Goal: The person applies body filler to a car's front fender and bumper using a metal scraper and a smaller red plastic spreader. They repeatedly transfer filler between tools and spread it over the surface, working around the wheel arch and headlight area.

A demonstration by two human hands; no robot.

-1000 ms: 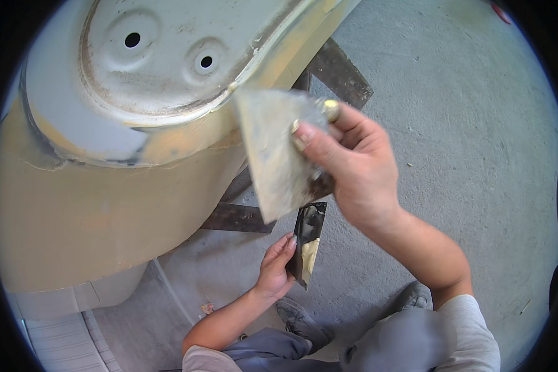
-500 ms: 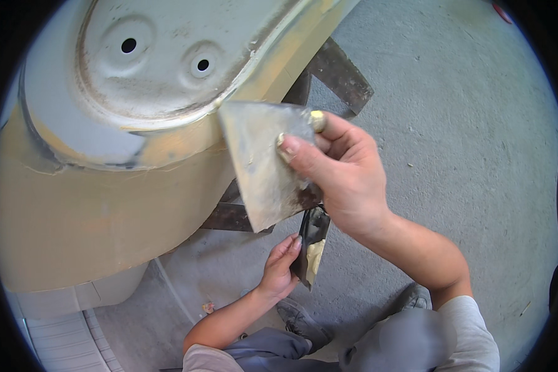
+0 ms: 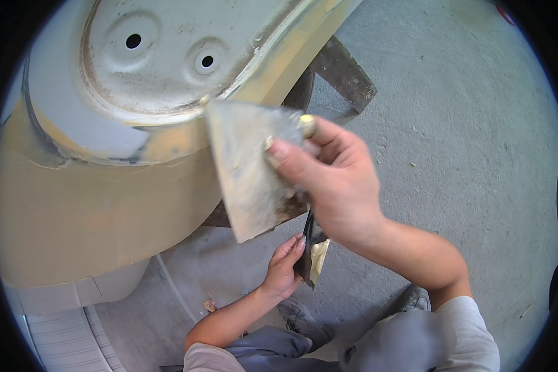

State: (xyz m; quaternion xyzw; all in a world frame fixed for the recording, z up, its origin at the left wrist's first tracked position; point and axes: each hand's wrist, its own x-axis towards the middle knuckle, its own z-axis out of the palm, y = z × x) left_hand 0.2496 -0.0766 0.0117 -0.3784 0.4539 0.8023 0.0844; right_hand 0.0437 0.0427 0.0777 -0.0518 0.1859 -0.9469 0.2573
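Note:
In my right hand [image 3: 344,186], thumb on top, is a flat, thin spreader plate [image 3: 242,173] smeared with pale putty; it is slightly blurred, and putty clings to my fingertips. The plate is raised in front of a curved panel [image 3: 93,217] coated in beige and grey; whether it touches the panel I cannot tell. Below it, my left hand [image 3: 282,270] grips a narrow black palette [image 3: 307,260] carrying a lump of cream putty [image 3: 319,253], partly hidden behind my right hand. Above, the panel has a pale recessed metal section [image 3: 155,68] with two round holes and a putty-smeared rim.
Dark metal stand legs [image 3: 347,80] lie under the panel. Grey concrete floor [image 3: 452,142] surrounds my two shoes [image 3: 301,322]. A ribbed pale surface [image 3: 56,341] is at lower left, a small red object [image 3: 505,15] at the top right.
My right hand with the spreader has moved left and down, toward the panel. My left hand with the black palette has shifted slightly to the right and is now more hidden.

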